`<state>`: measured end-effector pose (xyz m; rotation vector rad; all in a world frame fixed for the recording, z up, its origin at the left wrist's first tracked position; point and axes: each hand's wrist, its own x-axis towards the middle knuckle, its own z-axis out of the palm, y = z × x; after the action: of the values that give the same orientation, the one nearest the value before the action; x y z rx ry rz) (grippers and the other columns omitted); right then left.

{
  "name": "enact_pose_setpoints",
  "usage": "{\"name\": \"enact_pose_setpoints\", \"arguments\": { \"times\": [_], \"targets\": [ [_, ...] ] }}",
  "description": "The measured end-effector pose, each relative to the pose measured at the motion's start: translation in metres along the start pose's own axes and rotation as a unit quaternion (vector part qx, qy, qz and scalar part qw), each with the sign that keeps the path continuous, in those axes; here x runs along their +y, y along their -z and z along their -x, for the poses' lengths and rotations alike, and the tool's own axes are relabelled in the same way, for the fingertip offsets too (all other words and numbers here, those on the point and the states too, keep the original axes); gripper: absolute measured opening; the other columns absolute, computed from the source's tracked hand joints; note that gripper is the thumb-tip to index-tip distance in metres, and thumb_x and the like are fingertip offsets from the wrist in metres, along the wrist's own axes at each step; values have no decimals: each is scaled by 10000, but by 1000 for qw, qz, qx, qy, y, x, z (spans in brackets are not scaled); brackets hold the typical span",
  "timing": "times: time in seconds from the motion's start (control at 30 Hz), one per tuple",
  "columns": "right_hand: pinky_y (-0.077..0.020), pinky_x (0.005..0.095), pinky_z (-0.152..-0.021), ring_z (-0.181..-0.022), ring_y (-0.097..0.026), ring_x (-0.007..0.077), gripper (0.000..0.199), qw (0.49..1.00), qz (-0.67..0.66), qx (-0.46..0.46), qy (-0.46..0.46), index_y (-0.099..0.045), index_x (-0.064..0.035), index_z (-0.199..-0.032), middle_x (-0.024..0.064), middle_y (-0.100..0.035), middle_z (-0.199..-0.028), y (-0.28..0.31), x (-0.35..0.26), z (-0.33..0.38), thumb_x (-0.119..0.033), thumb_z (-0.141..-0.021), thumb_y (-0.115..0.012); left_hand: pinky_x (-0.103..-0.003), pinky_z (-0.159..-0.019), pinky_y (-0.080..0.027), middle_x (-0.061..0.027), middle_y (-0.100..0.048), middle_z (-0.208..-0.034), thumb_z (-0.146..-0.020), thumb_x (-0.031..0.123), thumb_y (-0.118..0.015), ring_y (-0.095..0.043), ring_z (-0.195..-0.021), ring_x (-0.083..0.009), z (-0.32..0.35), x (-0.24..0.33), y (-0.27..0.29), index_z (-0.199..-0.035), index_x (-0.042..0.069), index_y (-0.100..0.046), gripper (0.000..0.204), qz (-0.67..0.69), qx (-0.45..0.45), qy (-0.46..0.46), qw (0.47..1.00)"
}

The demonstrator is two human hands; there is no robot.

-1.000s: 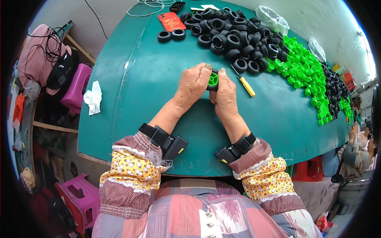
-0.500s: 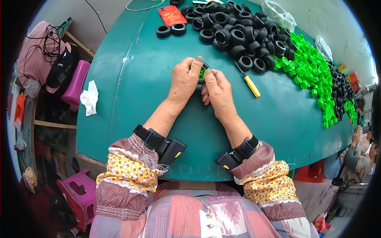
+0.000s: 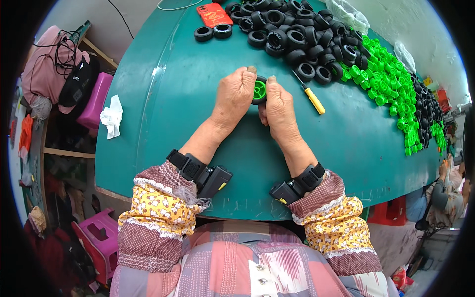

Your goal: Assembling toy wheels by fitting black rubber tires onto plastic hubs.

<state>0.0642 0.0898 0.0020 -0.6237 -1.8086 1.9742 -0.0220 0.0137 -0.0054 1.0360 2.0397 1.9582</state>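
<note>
Between my two hands is a small toy wheel (image 3: 260, 89), a green spoked hub set inside a black tyre. My left hand (image 3: 233, 95) grips its left side, thumb on top. On the right side, my right hand (image 3: 280, 106) closes on the tyre, its thumb pointing up along the edge. The fingers behind the wheel are mostly hidden. Right of my hands lies a screwdriver (image 3: 314, 100) with a yellow handle. Beyond it is a heap of black tyres (image 3: 297, 39), with a pile of green hubs (image 3: 388, 79) to its right.
Two loose tyres (image 3: 213, 32) lie by a red phone (image 3: 214, 15) at the far side of the green table (image 3: 173, 123). Crumpled white tissue (image 3: 112, 117) rests near the left edge. A purple stool (image 3: 99, 235) stands lower left. Another person (image 3: 445, 190) is at the far right.
The wheel has turned so its green hub faces up more fully. My right hand has shifted slightly right and its thumb now points upward along the tyre.
</note>
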Motion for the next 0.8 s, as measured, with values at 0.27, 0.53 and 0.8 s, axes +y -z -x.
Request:
{"name": "enact_pose_setpoints", "arguments": {
  "times": [0.27,0.53,0.8],
  "targets": [
    [-352,195,-357,-392,-427,82,438,996,-54,-40,-60,-509,-39,-837,20,-462,-514,3,-3,-2,-442,-901,-350,-239,-497,-369,-4,-476,-568,-882,289,-467,-419,-562,-64,-9,-6,5,-720,-5,-544,344,-18,-36,31,999],
    [-404,190,-413,-463,-495,99,429,983,-38,-127,-123,-515,-15,-927,44,-514,-591,19,-6,-8,-416,-903,-363,-322,-467,-379,-123,-470,-507,-849,349,-489,-450,-475,-177,-17,-16,21,-649,-5,-553,412,-93,-93,28,991],
    [-428,201,-458,-538,-538,107,298,991,-70,-75,-82,-491,5,-987,70,-573,-697,7,0,-6,-269,-909,-405,-210,-468,-381,-28,-562,-653,-861,425,-479,-467,-527,-86,-10,-2,11,-782,11,-562,429,138,17,127,982]
  ]
}}
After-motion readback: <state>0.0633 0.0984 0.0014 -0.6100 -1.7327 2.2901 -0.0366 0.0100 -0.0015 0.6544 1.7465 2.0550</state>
